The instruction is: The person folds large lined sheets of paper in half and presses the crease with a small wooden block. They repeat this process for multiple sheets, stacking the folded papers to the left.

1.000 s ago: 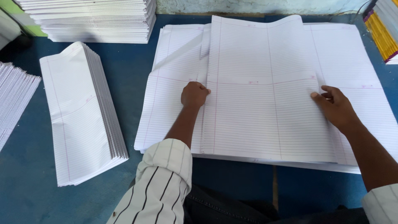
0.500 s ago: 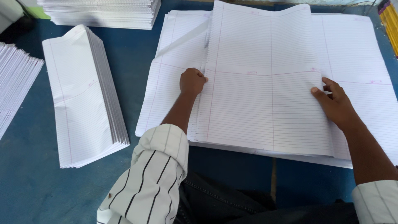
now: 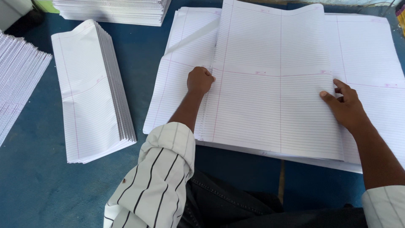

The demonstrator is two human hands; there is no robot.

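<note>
A folded bundle of ruled white sheets (image 3: 270, 80) lies on top of a wide flat stack of ruled paper (image 3: 371, 55) on the blue table. My left hand (image 3: 200, 80) is closed into a fist and presses on the bundle's left folded edge. My right hand (image 3: 345, 106) rests flat on the bundle's right edge, fingers spread, thumb under the loose sheet edges. A single sheet corner (image 3: 192, 38) is turned up at the left of the flat stack.
A pile of folded ruled sheets (image 3: 90, 90) lies to the left on the blue table (image 3: 38, 185). Further paper stacks sit at the far left edge (image 3: 17, 84) and at the back (image 3: 114, 10). My dark trousers (image 3: 236, 207) show below.
The view has shifted slightly. My left hand has slid a little up along the folded edge; my right hand stays on the right edge of the bundle.
</note>
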